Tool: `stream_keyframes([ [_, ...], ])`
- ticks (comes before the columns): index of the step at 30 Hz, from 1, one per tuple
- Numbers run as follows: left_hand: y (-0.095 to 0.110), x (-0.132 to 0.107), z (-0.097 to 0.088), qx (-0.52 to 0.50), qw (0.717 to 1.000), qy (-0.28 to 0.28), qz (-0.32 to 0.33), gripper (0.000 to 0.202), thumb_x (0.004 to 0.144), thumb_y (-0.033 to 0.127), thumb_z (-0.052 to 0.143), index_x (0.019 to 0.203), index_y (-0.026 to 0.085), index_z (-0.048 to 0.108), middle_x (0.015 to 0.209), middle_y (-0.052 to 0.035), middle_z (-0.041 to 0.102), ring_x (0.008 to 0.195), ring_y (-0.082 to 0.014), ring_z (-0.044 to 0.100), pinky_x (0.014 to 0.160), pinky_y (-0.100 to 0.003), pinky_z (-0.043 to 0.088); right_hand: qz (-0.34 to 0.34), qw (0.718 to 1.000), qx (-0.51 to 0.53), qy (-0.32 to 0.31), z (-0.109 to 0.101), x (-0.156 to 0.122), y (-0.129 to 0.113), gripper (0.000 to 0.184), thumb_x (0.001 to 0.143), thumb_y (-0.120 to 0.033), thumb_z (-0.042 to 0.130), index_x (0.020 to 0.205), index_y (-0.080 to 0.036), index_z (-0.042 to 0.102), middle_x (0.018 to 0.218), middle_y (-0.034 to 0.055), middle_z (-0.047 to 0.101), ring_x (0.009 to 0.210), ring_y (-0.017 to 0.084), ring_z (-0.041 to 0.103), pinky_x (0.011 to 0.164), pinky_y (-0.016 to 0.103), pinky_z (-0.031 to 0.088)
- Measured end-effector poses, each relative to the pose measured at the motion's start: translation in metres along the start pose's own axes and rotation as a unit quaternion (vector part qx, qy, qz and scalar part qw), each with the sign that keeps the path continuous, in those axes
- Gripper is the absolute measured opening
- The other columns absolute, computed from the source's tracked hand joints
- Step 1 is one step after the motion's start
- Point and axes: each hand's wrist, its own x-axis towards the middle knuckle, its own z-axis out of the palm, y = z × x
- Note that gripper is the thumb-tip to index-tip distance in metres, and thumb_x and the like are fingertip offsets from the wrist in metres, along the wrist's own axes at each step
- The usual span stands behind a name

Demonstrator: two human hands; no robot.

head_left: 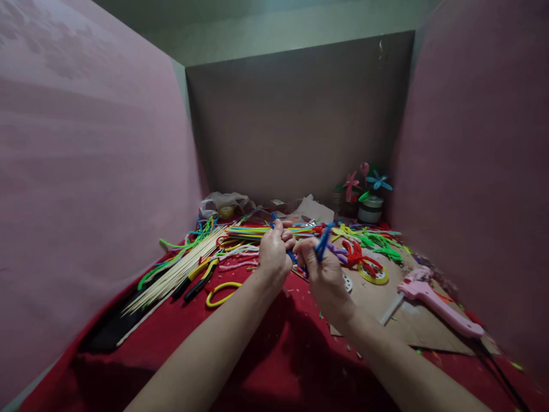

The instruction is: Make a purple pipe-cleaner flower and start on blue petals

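Note:
Both my hands are raised together over the middle of the red cloth (274, 349). My left hand (274, 252) is closed in a pinch on a blue pipe cleaner (322, 241). My right hand (323, 269) is closed on the same blue pipe cleaner, which loops up above its fingers; a purple pipe cleaner (338, 253) lies right beside it. A bundle of straight coloured pipe cleaners (261, 231) lies just behind the hands.
Wooden skewers (180, 269), pliers (199, 280) and a yellow loop (221, 292) lie left. A pink glue gun (433, 297) rests on cardboard (412, 326) at right. Green pipe cleaner pieces (380, 240), a tape roll (374, 276) and a jar of craft flowers (369, 200) sit behind. Panels wall three sides.

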Motion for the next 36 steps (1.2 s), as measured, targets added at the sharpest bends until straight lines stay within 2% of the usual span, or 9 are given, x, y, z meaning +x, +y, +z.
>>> stream_keyframes([
  [3, 0.007, 0.002, -0.002, -0.045, 0.998, -0.031, -0.005, 0.027, 0.090, 0.029, 0.042, 0.072, 0.012, 0.052, 0.050, 0.0047, 0.039, 0.040, -0.0062, 0.037, 0.043, -0.019, 0.036, 0.068, 0.982, 0.168, 0.044, -0.013, 0.007, -0.012, 0.030, 0.085, -0.044, 0.049, 0.075, -0.019, 0.061, 0.054, -0.0037, 0.047, 0.053, 0.010, 0.044, 0.054, 0.024, 0.036],
  [6, 0.011, -0.004, 0.000, -0.063, 0.997, -0.043, -0.004, 0.028, 0.091, 0.024, 0.036, 0.073, 0.011, 0.054, 0.055, 0.0001, 0.048, 0.048, -0.0090, 0.048, 0.052, -0.023, 0.044, 0.100, 0.937, 0.313, 0.122, -0.025, 0.015, -0.012, 0.033, 0.082, -0.048, 0.053, 0.071, -0.018, 0.059, 0.042, -0.0092, 0.032, 0.039, 0.007, 0.031, 0.047, 0.023, 0.033],
  [9, 0.010, -0.014, 0.004, -0.072, 0.996, -0.048, -0.004, 0.029, 0.092, 0.023, 0.036, 0.075, 0.011, 0.055, 0.059, -0.0027, 0.054, 0.053, -0.0119, 0.055, 0.059, -0.028, 0.048, 0.107, 0.903, 0.359, 0.212, -0.033, 0.024, -0.005, 0.039, 0.086, -0.048, 0.045, 0.065, -0.017, 0.055, 0.036, -0.0111, 0.025, 0.034, 0.005, 0.020, 0.042, 0.022, 0.030],
  [11, 0.009, -0.019, 0.006, -0.083, 0.996, -0.043, 0.002, 0.028, 0.091, 0.023, 0.037, 0.077, 0.011, 0.057, 0.061, -0.0039, 0.057, 0.058, -0.0139, 0.059, 0.065, -0.032, 0.050, 0.110, 0.893, 0.367, 0.237, -0.036, 0.028, -0.002, 0.043, 0.088, -0.050, 0.040, 0.063, -0.017, 0.053, 0.033, -0.0113, 0.024, 0.032, 0.005, 0.019, 0.042, 0.022, 0.030],
  [16, 0.004, -0.025, 0.008, -0.106, 0.993, -0.044, 0.018, 0.034, 0.093, 0.022, 0.031, 0.078, 0.010, 0.060, 0.075, -0.0101, 0.065, 0.075, -0.0180, 0.065, 0.080, -0.038, 0.048, 0.085, 0.886, 0.378, 0.256, -0.038, 0.033, -0.004, 0.046, 0.087, -0.054, 0.036, 0.062, -0.018, 0.051, 0.031, -0.0116, 0.021, 0.031, 0.006, 0.018, 0.041, 0.022, 0.028],
  [20, -0.003, -0.031, 0.010, -0.124, 0.991, -0.046, 0.027, 0.034, 0.093, 0.023, 0.032, 0.078, 0.010, 0.060, 0.082, -0.0111, 0.067, 0.081, -0.0181, 0.066, 0.084, -0.037, 0.048, 0.066, 0.860, 0.424, 0.276, -0.034, 0.037, -0.006, 0.047, 0.089, -0.050, 0.033, 0.060, -0.018, 0.052, 0.030, -0.0108, 0.020, 0.031, 0.007, 0.018, 0.041, 0.022, 0.028],
  [23, -0.006, -0.037, 0.010, -0.141, 0.990, -0.016, -0.019, 0.034, 0.093, 0.021, 0.031, 0.076, 0.010, 0.059, 0.081, -0.0114, 0.068, 0.081, -0.0191, 0.067, 0.083, -0.040, 0.049, 0.054, 0.859, 0.430, 0.274, -0.034, 0.039, -0.004, 0.047, 0.090, -0.046, 0.031, 0.060, -0.018, 0.054, 0.030, -0.0105, 0.020, 0.031, 0.007, 0.017, 0.041, 0.023, 0.027],
  [30, 0.002, -0.047, -0.003, -0.138, 0.983, 0.031, -0.118, 0.025, 0.091, 0.018, 0.032, 0.084, 0.013, 0.055, 0.087, -0.0129, 0.068, 0.083, -0.0241, 0.067, 0.073, -0.053, 0.052, 0.037, 0.879, 0.402, 0.253, -0.044, 0.035, -0.005, 0.050, 0.084, -0.059, 0.035, 0.061, -0.019, 0.053, 0.032, -0.0115, 0.017, 0.032, 0.006, 0.013, 0.040, 0.022, 0.024],
  [36, 0.012, -0.053, -0.007, -0.110, 0.990, 0.038, -0.077, 0.025, 0.091, 0.013, 0.032, 0.093, 0.012, 0.057, 0.090, -0.0141, 0.068, 0.081, -0.0216, 0.067, 0.069, -0.041, 0.056, 0.045, 0.878, 0.415, 0.234, -0.038, 0.030, -0.011, 0.047, 0.088, -0.052, 0.034, 0.063, -0.019, 0.056, 0.032, -0.0113, 0.017, 0.032, 0.007, 0.010, 0.037, 0.022, 0.020],
])
